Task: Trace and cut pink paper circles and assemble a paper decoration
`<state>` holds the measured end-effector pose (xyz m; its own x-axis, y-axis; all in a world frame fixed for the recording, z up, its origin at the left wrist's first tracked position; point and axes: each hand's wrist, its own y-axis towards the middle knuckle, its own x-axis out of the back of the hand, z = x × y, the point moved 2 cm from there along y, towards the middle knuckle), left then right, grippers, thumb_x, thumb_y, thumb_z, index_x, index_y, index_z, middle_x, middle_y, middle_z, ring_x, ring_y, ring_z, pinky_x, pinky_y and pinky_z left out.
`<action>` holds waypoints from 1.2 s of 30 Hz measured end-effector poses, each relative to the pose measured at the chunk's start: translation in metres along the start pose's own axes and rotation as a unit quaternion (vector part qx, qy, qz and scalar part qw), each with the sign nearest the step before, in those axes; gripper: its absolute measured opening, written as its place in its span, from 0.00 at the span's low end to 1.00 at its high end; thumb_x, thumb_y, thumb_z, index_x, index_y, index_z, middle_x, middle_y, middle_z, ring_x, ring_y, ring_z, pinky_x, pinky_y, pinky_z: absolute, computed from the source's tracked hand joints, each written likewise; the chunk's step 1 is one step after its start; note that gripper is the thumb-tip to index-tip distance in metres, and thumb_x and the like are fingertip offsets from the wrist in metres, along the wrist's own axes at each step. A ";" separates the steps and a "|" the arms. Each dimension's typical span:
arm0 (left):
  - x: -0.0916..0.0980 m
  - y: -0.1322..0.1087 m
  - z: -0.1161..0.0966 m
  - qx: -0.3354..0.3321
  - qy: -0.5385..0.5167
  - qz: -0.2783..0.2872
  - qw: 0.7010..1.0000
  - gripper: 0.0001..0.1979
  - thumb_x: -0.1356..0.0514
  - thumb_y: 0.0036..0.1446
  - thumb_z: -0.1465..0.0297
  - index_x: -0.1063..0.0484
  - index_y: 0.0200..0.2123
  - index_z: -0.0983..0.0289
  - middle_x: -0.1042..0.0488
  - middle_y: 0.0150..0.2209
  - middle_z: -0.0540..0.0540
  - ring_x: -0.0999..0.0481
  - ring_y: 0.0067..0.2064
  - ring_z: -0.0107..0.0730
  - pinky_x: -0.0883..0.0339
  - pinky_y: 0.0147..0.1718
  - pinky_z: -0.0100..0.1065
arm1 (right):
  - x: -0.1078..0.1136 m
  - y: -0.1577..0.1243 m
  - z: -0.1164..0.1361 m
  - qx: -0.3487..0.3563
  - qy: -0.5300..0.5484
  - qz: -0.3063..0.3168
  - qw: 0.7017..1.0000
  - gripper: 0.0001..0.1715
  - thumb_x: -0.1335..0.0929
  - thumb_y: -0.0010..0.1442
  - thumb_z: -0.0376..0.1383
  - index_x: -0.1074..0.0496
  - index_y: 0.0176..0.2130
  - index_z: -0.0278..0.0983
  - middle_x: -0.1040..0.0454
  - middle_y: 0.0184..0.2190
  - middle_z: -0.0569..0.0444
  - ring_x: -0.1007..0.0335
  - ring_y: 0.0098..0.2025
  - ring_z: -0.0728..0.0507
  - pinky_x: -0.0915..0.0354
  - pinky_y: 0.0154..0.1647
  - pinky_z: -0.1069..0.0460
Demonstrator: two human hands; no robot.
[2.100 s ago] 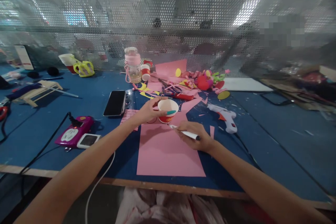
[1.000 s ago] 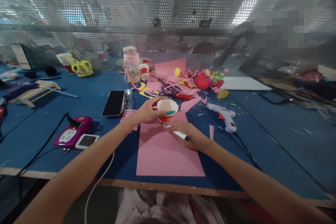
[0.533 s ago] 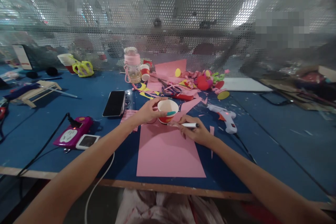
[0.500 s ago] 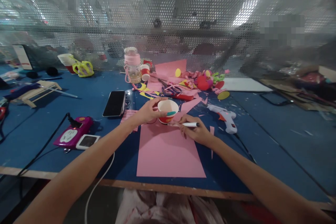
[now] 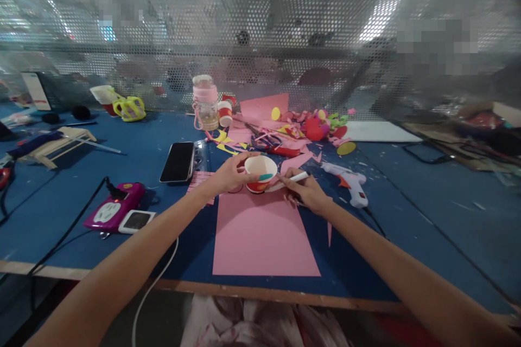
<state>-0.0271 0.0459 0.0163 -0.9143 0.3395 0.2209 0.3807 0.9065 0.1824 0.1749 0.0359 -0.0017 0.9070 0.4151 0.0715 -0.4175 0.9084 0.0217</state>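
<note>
Overall, left hand [image 5: 233, 176] clasping one cup [image 5: 260, 165], right hand [image 5: 310, 193] pinching one marker [image 5: 300, 177], one pink sheet [image 5: 266, 238] nearby

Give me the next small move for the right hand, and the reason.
I'd likely draw the white marker a little further round the cup: the left hand grips the cup over the pink sheet, and the right hand has the marker's front end beside its base. Whether the tip touches the sheet isn't clear.
</note>
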 end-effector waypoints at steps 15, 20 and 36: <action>0.002 0.000 -0.001 -0.046 0.076 -0.042 0.995 0.31 0.34 0.39 0.64 0.34 0.49 0.64 0.40 0.57 0.63 0.48 0.61 0.47 0.53 0.56 0.46 | 0.004 0.025 -0.001 -0.047 0.053 -0.083 0.994 0.23 0.29 0.42 0.48 0.42 0.26 0.37 0.39 0.09 0.65 0.50 0.07 0.55 0.57 0.05 0.60; 0.004 -0.002 -0.004 -0.057 0.157 -0.047 0.985 0.31 0.35 0.40 0.62 0.35 0.50 0.64 0.46 0.60 0.64 0.56 0.63 0.47 0.61 0.59 0.47 | 0.006 0.033 -0.001 -0.059 0.004 -0.074 0.996 0.22 0.31 0.43 0.51 0.40 0.23 0.36 0.38 0.07 0.62 0.51 0.06 0.55 0.58 0.05 0.59; 0.004 0.000 -0.002 -0.070 0.231 -0.053 0.969 0.31 0.36 0.42 0.60 0.36 0.51 0.64 0.46 0.60 0.62 0.60 0.64 0.45 0.60 0.59 0.47 | 0.006 0.069 0.002 -0.035 -0.042 -0.056 0.997 0.20 0.31 0.45 0.48 0.40 0.21 0.37 0.43 0.07 0.64 0.54 0.07 0.56 0.60 0.07 0.59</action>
<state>-0.0303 0.0464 0.0192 -0.8019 0.0684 0.5935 0.3324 0.8765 0.3481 0.1515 0.1016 0.0024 0.9388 0.3076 0.1552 -0.3059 0.9514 -0.0354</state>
